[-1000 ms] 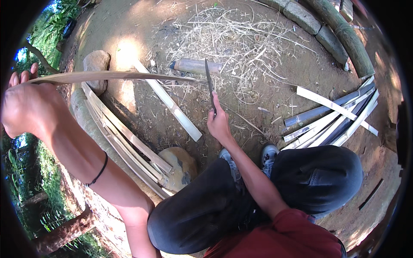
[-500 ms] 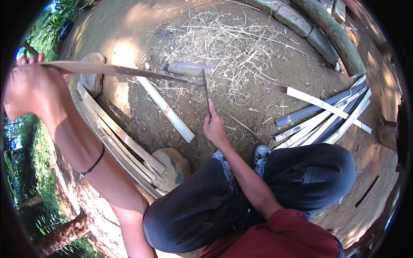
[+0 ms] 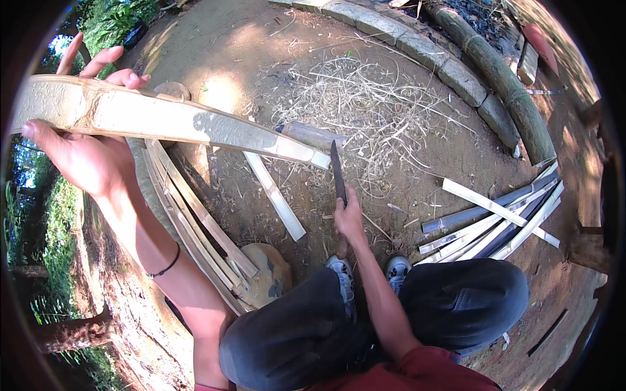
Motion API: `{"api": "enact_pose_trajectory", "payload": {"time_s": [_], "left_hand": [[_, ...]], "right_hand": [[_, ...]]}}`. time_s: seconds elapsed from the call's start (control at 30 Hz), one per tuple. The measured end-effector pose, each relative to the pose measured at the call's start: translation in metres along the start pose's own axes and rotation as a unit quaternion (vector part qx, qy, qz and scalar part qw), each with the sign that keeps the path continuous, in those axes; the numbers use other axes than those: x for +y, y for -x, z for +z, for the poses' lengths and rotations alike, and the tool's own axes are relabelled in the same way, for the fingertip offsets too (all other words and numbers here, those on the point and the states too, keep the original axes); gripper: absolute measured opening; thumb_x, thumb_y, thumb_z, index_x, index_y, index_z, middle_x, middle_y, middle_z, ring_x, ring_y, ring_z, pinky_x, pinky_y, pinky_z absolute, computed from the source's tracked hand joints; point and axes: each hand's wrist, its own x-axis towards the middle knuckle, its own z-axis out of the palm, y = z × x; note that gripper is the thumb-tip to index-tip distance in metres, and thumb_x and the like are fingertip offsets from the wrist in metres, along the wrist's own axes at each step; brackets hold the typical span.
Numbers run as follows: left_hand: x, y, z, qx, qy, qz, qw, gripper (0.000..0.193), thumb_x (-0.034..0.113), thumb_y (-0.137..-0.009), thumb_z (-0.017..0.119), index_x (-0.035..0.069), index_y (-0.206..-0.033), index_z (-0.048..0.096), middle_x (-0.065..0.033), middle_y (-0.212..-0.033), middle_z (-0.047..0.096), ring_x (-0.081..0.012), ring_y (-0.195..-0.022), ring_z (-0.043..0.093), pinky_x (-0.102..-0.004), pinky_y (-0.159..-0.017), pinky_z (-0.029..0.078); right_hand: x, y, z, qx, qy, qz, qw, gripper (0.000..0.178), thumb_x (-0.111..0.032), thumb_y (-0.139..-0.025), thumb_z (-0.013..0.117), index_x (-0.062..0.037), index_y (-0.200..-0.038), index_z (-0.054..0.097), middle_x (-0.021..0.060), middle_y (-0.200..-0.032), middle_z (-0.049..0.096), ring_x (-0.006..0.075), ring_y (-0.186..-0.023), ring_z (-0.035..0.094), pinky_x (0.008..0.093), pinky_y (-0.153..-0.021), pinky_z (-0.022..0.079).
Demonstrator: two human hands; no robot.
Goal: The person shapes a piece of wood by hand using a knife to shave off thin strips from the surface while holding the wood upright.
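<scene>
My left hand, raised at the far left, holds a long bamboo strip between the thumb below and loosely spread fingers above. The strip's pale, broad face shows, with a node near my palm. It narrows toward its far end, which lies beside the blade of a knife. Whether blade and strip touch I cannot tell. My right hand is closed round the knife's handle in front of my shoes, with the blade pointing up and away from me. Beyond the strip's tip a short bamboo piece lies on the ground.
Thin shavings are heaped ahead. Split bamboo strips lean on a stone at left; a single strip lies nearer the middle. More strips are piled at right. A stone edging and bamboo pole curve behind.
The bamboo strip has turned from edge-on to show its broad face. My left hand has opened its fingers and shifted inward. The knife and right hand appear a little lower and further right.
</scene>
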Motion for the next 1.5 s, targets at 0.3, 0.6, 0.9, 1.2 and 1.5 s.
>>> {"api": "enact_pose_trajectory", "payload": {"time_s": [0.3,0.6,0.9,1.2,1.5], "left_hand": [[-0.007,0.008,0.007,0.066,0.053,-0.022,0.996,0.087,0.065,-0.101,0.019,-0.011,-0.135,0.043,-0.0258,-0.100,0.063,-0.0279,-0.069,0.061,-0.0358,-0.063,0.051],[-0.031,-0.003,-0.029,0.016,0.135,0.010,0.991,0.044,0.028,-0.103,0.037,-0.012,-0.105,0.055,-0.0199,-0.078,0.058,-0.0253,-0.058,0.052,-0.0401,-0.063,0.049],[-0.014,-0.008,0.018,0.084,0.122,-0.049,0.988,0.026,0.013,-0.096,0.044,-0.009,-0.094,0.058,-0.0156,-0.072,0.055,-0.0205,-0.054,0.046,-0.0365,-0.064,0.047],[-0.007,-0.019,0.056,-0.060,0.074,0.040,0.995,0.026,0.012,-0.094,0.039,-0.007,-0.097,0.056,-0.0124,-0.071,0.052,-0.0180,-0.052,0.040,-0.0356,-0.062,0.043],[0.033,0.001,0.109,0.097,0.096,-0.044,0.990,0.031,0.021,-0.094,0.040,-0.006,-0.095,0.056,-0.0145,-0.072,0.051,-0.0179,-0.051,0.040,-0.0340,-0.062,0.040]], "right_hand": [[-0.146,0.074,-0.037,-0.044,-0.027,-0.185,0.981,0.062,-0.005,-0.099,0.045,-0.0185,-0.157,0.029,0.0205,-0.070,0.062,0.0290,-0.059,0.067,0.0383,-0.061,0.050],[-0.139,0.084,-0.023,-0.029,0.031,-0.191,0.981,0.066,-0.001,-0.095,0.047,-0.0133,-0.157,0.027,0.0311,-0.071,0.062,0.0460,-0.065,0.066,0.0507,-0.065,0.052],[-0.133,0.080,-0.042,-0.002,-0.014,-0.159,0.987,0.063,0.000,-0.095,0.048,-0.0128,-0.154,0.034,0.0316,-0.077,0.064,0.0444,-0.071,0.068,0.0474,-0.068,0.053],[-0.102,0.051,-0.050,0.019,-0.052,-0.190,0.980,0.064,0.001,-0.094,0.048,-0.0149,-0.155,0.035,0.0291,-0.076,0.063,0.0255,-0.062,0.067,0.0372,-0.062,0.051],[-0.018,0.017,-0.031,0.019,-0.019,-0.062,0.998,0.063,-0.001,-0.093,0.050,-0.0122,-0.154,0.035,0.0329,-0.100,0.067,0.0410,-0.083,0.071,0.0412,-0.076,0.055]]}}
